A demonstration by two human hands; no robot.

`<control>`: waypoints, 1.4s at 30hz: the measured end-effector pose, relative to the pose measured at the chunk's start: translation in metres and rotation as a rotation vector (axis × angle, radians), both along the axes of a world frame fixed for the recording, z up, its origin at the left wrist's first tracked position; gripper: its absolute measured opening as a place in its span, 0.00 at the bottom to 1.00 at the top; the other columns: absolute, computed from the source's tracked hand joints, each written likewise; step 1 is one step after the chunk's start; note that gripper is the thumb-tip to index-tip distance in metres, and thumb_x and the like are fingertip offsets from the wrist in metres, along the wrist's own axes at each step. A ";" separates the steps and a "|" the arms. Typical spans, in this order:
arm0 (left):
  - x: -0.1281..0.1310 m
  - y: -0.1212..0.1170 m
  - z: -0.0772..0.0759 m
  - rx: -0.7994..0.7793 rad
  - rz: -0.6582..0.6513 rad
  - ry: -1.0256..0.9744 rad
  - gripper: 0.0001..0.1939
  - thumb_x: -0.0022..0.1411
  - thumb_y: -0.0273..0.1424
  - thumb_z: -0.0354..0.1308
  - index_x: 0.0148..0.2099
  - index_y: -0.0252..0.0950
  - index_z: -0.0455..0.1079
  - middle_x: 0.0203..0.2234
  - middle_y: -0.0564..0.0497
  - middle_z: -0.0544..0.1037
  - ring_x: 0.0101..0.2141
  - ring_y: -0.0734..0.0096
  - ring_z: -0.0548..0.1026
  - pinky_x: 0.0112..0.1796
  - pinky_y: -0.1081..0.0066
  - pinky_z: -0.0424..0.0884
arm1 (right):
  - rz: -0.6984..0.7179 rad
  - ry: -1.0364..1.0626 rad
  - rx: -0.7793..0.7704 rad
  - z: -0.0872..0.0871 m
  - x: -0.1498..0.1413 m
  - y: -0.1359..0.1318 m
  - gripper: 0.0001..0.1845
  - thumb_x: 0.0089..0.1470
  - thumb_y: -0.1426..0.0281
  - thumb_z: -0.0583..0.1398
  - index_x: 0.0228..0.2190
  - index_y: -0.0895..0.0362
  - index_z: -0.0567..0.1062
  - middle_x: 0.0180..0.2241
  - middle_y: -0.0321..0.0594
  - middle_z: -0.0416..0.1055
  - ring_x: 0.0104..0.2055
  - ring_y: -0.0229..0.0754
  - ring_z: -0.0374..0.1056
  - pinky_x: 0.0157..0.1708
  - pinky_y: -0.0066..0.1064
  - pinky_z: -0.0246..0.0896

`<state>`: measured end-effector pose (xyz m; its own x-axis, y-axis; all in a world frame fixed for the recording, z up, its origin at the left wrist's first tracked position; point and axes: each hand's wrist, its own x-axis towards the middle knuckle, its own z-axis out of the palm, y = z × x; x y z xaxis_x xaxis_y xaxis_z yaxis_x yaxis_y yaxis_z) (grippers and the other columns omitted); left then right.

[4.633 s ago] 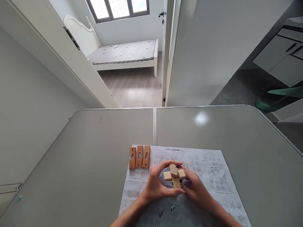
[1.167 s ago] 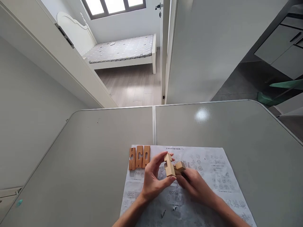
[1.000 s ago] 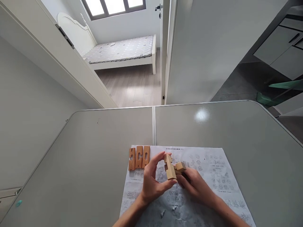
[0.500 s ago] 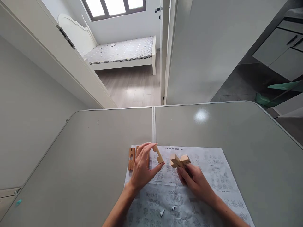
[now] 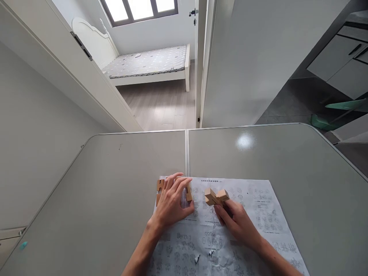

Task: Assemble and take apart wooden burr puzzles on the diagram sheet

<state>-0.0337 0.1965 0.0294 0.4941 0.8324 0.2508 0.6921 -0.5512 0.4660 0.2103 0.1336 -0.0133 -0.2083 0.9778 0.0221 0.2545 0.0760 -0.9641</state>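
While pinching joined pale-wood blocks [image 5: 212, 197] in right hand [image 5: 236, 219], lower centre, curling left hand [image 5: 171, 202] half-open around separate, possibly gripped pale-wood bar [image 5: 189, 194].

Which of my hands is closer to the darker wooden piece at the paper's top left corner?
Left. The left hand is just right of the darker wooden piece, partly hiding it; the right hand is farther right, holding light wooden pieces.

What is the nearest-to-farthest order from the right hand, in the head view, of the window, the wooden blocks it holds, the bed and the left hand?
1. Wooden blocks: in the fingers of the right hand.
2. Left hand: off to the left.
3. Bed: far ahead, left.
4. Window: beyond the bed.
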 end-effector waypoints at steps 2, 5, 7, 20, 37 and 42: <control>0.001 -0.001 0.002 0.002 0.004 -0.036 0.36 0.57 0.27 0.65 0.67 0.41 0.62 0.59 0.42 0.74 0.64 0.45 0.66 0.62 0.48 0.65 | 0.005 -0.006 0.012 0.001 0.000 0.000 0.22 0.72 0.60 0.54 0.25 0.52 0.65 0.20 0.32 0.67 0.21 0.37 0.61 0.24 0.29 0.57; 0.004 -0.003 0.002 0.021 -0.016 -0.148 0.37 0.58 0.31 0.66 0.68 0.41 0.61 0.60 0.41 0.72 0.64 0.46 0.66 0.63 0.48 0.65 | 0.018 -0.016 0.041 0.002 0.000 0.001 0.21 0.72 0.61 0.54 0.26 0.53 0.66 0.21 0.32 0.66 0.21 0.37 0.61 0.24 0.29 0.57; 0.006 -0.005 0.001 0.037 -0.047 -0.227 0.34 0.62 0.34 0.67 0.67 0.41 0.62 0.58 0.41 0.74 0.62 0.47 0.69 0.62 0.48 0.66 | 0.019 -0.039 0.085 0.003 -0.001 0.001 0.19 0.72 0.61 0.55 0.27 0.53 0.68 0.21 0.32 0.66 0.21 0.37 0.61 0.23 0.29 0.57; 0.031 -0.022 -0.006 -0.120 -0.170 -0.583 0.18 0.66 0.43 0.69 0.53 0.39 0.77 0.42 0.42 0.83 0.46 0.55 0.79 0.48 0.55 0.77 | 0.187 -0.139 0.151 0.002 -0.004 -0.001 0.09 0.72 0.64 0.56 0.45 0.55 0.74 0.32 0.38 0.76 0.29 0.40 0.69 0.32 0.29 0.65; 0.027 -0.020 -0.012 -0.127 -0.062 -0.473 0.05 0.73 0.33 0.60 0.46 0.39 0.76 0.35 0.47 0.83 0.39 0.61 0.76 0.44 0.61 0.72 | 0.057 -0.073 0.093 0.007 0.000 0.001 0.14 0.71 0.59 0.57 0.45 0.55 0.77 0.27 0.34 0.69 0.26 0.39 0.62 0.26 0.28 0.63; 0.027 -0.020 -0.012 -0.152 -0.031 -0.461 0.06 0.73 0.33 0.58 0.44 0.39 0.76 0.34 0.47 0.82 0.37 0.61 0.74 0.42 0.61 0.72 | 0.020 -0.032 0.121 0.007 -0.001 0.000 0.12 0.69 0.60 0.60 0.48 0.54 0.77 0.28 0.35 0.72 0.25 0.38 0.65 0.25 0.27 0.65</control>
